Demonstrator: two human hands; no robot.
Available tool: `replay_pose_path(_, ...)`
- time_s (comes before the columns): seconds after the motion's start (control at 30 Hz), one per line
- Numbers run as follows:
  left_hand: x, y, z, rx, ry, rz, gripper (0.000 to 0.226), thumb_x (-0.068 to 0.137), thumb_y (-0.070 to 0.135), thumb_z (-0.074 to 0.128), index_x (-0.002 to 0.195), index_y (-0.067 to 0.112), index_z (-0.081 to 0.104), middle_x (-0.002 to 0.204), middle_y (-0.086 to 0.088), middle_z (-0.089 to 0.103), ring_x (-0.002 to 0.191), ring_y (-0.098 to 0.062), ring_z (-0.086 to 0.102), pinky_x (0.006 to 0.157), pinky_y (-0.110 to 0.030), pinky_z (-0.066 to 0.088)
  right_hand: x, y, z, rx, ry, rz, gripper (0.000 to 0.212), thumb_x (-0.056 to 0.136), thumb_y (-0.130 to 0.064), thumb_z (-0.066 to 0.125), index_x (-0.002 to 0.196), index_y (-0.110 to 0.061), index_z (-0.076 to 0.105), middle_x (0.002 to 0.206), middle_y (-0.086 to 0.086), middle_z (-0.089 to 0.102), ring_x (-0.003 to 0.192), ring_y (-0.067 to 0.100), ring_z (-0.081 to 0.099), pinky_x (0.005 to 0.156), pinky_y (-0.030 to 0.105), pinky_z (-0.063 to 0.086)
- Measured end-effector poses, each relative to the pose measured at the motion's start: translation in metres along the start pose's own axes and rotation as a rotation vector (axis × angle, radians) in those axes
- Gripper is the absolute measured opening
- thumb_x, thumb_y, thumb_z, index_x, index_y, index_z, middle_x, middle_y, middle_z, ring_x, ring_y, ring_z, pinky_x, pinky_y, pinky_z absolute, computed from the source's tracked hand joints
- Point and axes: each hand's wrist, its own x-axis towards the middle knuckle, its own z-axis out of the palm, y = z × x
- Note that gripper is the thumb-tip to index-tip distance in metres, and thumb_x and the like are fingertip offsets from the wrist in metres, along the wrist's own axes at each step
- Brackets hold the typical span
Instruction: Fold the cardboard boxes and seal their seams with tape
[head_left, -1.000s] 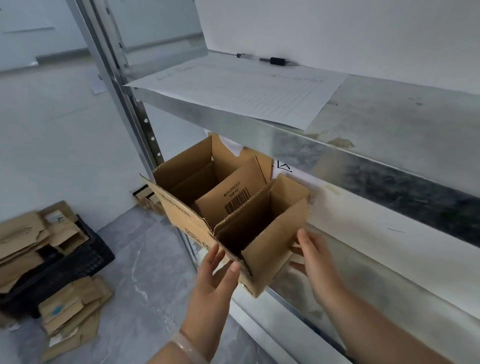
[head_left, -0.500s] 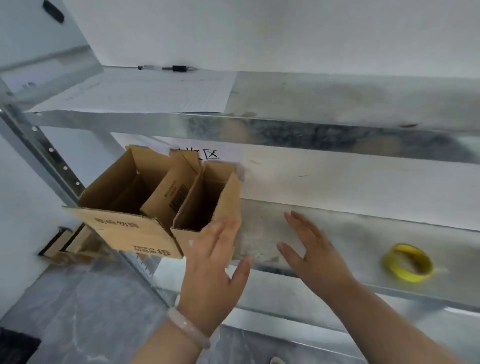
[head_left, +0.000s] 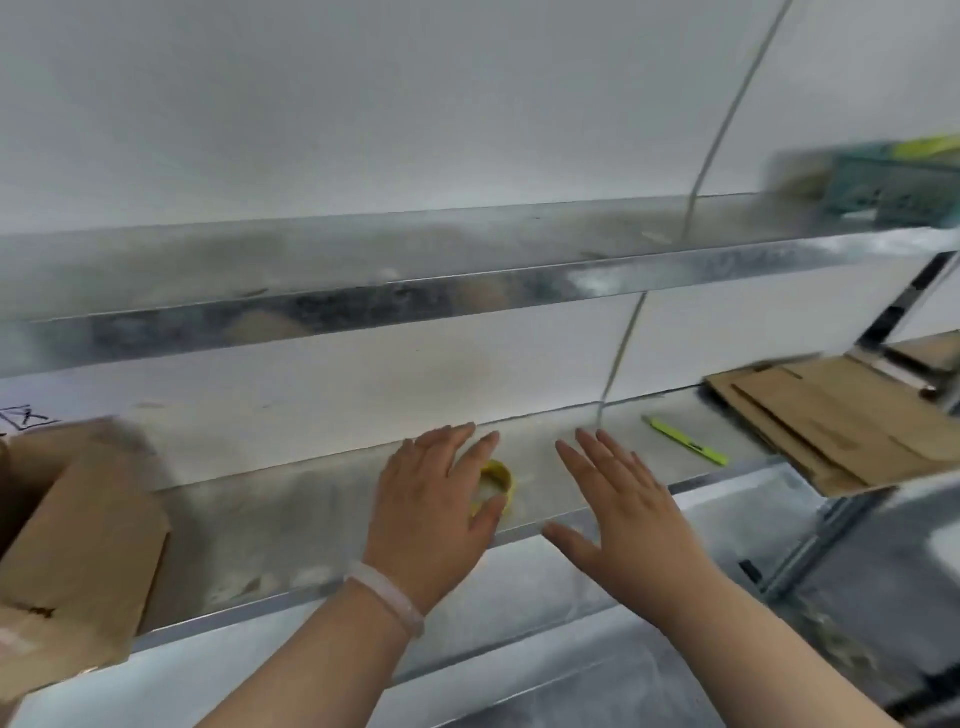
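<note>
Head view: your left hand (head_left: 436, 499) and right hand (head_left: 628, 509) are both spread flat and empty over the shelf (head_left: 291, 530). The yellow tape roll (head_left: 500, 480) lies there, partly hidden behind your left hand; the folded box (head_left: 78, 545) stands far left. Likely next: grip the roll by its rim and locate the free end first.

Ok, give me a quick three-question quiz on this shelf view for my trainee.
1. True or false: the left hand grips the yellow tape roll.
2. What lies on the shelf between the right hand and the flattened cardboard? A) slim green tool B) scissors C) cup
3. At which edge of the view does the cardboard box stand?
Key: 1 false, its fingers are straight; 2 A; 3 left.
</note>
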Motion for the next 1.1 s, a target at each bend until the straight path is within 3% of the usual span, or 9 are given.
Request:
replay_pose_path(0.23,0.056,0.146,0.085,-0.125,-0.016,0.09,0.056,0.084,0.051,0.045,0.13,0.022,0.058,0.128,-0.001,0.059,0.117,-0.024,0.055,0.095,-0.041,0.046,-0.057,0.162,-0.038,-0.017,0.014,0.194,0.085,0.085,-0.076,0.021,0.156,-0.035,0.001,0.163,-0.014,-0.007,0.142,-0.002,-0.021,0.118,0.024,-0.013)
replay_pose_path(0.4,0.091,0.216,0.136,-0.232,-0.088,0.125,0.053,0.086,0.049,0.052,0.133,0.025,0.055,0.13,0.004,0.056,0.12,-0.019,0.052,0.095,-0.037,0.045,-0.074,0.247,-0.053,-0.002,0.017,0.314,0.079,0.089,-0.071,0.03,0.154,-0.04,-0.003,0.159,-0.021,-0.01,0.135,-0.008,-0.027,0.109,0.019,-0.02)
replay_pose_path(0.53,0.122,0.246,0.176,-0.289,-0.14,0.16,0.052,0.086,0.045,0.058,0.133,0.023,0.055,0.128,0.004,0.056,0.119,-0.018,0.053,0.095,-0.036,0.047,-0.069,0.298,-0.047,0.032,0.01,0.384,0.078,0.09,-0.069,0.032,0.154,-0.041,-0.002,0.153,-0.027,-0.011,0.134,-0.008,-0.025,0.112,0.022,-0.016)
replay_pose_path(0.63,0.153,0.261,0.208,-0.304,-0.161,0.174,0.052,0.087,0.045,0.058,0.134,0.024,0.053,0.13,0.003,0.055,0.122,-0.019,0.051,0.096,-0.039,0.046,-0.056,0.337,-0.035,0.038,-0.023,0.418,0.077,0.091,-0.068,0.032,0.155,-0.039,0.001,0.161,-0.018,-0.006,0.137,-0.005,-0.022,0.118,0.026,-0.009)
replay_pose_path(0.8,0.207,0.284,0.266,-0.361,-0.216,0.213,0.059,0.087,0.054,0.043,0.139,0.026,0.047,0.134,0.006,0.051,0.125,-0.015,0.047,0.101,-0.035,0.042,-0.015,0.403,-0.026,0.015,-0.016,0.458,0.072,0.095,-0.062,0.035,0.155,-0.037,0.005,0.163,-0.016,-0.002,0.136,-0.007,-0.021,0.115,0.023,-0.012)
replay_pose_path(0.9,0.239,0.295,0.295,-0.383,-0.239,0.229,0.058,0.086,0.052,0.046,0.136,0.024,0.05,0.131,0.006,0.053,0.123,-0.013,0.048,0.101,-0.033,0.043,0.007,0.442,-0.028,0.026,-0.06,0.488,0.071,0.096,-0.059,0.037,0.155,-0.036,0.006,0.163,-0.014,0.0,0.138,-0.005,-0.017,0.116,0.024,-0.011)
replay_pose_path(1.1,0.294,0.316,0.352,-0.42,-0.398,0.2,0.06,0.088,0.052,0.049,0.143,0.031,0.04,0.14,0.012,0.04,0.13,-0.007,0.033,0.104,-0.018,0.023,0.031,0.516,-0.019,0.071,-0.095,0.625,0.073,0.096,-0.061,0.036,0.156,-0.032,0.007,0.164,-0.012,0.004,0.149,0.005,-0.006,0.119,0.027,-0.007)
